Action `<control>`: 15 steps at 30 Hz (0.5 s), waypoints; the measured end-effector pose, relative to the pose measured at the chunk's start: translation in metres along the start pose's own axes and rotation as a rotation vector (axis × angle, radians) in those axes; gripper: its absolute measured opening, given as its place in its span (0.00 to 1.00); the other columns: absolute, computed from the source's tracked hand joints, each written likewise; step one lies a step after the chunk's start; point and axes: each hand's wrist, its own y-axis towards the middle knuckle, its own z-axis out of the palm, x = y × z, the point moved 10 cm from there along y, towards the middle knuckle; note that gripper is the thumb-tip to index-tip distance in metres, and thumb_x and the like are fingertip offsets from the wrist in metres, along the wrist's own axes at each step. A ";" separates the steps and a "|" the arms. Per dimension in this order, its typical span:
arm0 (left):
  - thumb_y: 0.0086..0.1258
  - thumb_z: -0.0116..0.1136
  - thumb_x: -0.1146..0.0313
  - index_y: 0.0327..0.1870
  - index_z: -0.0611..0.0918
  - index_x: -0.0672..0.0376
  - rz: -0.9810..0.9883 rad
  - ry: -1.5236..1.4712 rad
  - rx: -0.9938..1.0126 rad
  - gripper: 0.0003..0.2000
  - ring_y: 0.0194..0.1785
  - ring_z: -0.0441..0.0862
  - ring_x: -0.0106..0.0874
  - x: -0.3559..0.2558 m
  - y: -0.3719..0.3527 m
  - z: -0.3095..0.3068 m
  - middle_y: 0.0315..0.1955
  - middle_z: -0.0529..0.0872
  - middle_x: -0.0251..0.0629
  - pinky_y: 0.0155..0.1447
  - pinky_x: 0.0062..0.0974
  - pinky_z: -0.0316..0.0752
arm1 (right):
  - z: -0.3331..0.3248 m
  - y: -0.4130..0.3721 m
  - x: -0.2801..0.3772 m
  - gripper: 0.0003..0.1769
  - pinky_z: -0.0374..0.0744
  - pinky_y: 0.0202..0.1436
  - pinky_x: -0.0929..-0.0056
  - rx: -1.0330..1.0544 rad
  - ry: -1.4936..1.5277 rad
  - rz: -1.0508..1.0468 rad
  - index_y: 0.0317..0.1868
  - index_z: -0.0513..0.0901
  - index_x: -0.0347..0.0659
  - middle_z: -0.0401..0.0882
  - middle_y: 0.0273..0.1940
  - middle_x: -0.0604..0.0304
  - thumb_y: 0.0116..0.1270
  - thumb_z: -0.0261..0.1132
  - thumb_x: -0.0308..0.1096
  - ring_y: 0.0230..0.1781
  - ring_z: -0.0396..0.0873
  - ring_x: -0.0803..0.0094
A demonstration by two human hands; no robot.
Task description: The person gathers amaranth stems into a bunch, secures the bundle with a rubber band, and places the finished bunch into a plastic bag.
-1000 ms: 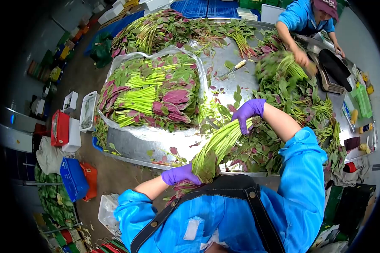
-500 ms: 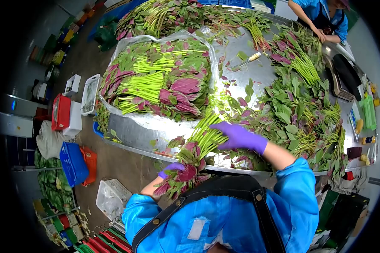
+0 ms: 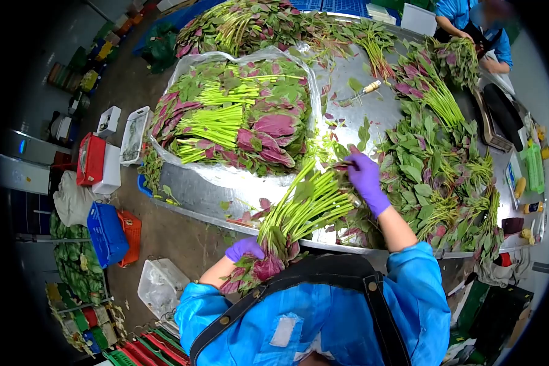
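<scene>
The right hand [image 3: 366, 175] has left the bunch [image 3: 300, 210] and now pinches a sprig [image 3: 338, 165] just beyond it. The bunch has fanned wider. A co-worker's hands [image 3: 464, 37], together half a second earlier, are now apart.

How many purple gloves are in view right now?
2. One is on the left hand, at the leafy end of the bunch of greens; the other is on the right hand, beside that bunch's stems. Any lying beneath things would be hidden.

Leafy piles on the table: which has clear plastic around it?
The near left pile, bordered by clear plastic; none shows around the far pile or right pile.
</scene>
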 end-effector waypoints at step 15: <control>0.40 0.74 0.70 0.63 0.64 0.62 -0.186 0.477 0.161 0.44 0.60 0.68 0.32 0.008 0.001 0.014 0.57 0.71 0.41 0.64 0.30 0.60 | 0.028 -0.064 0.162 0.09 0.77 0.31 0.72 0.383 0.333 -0.469 0.37 0.81 0.47 0.79 0.27 0.63 0.53 0.65 0.28 0.27 0.80 0.66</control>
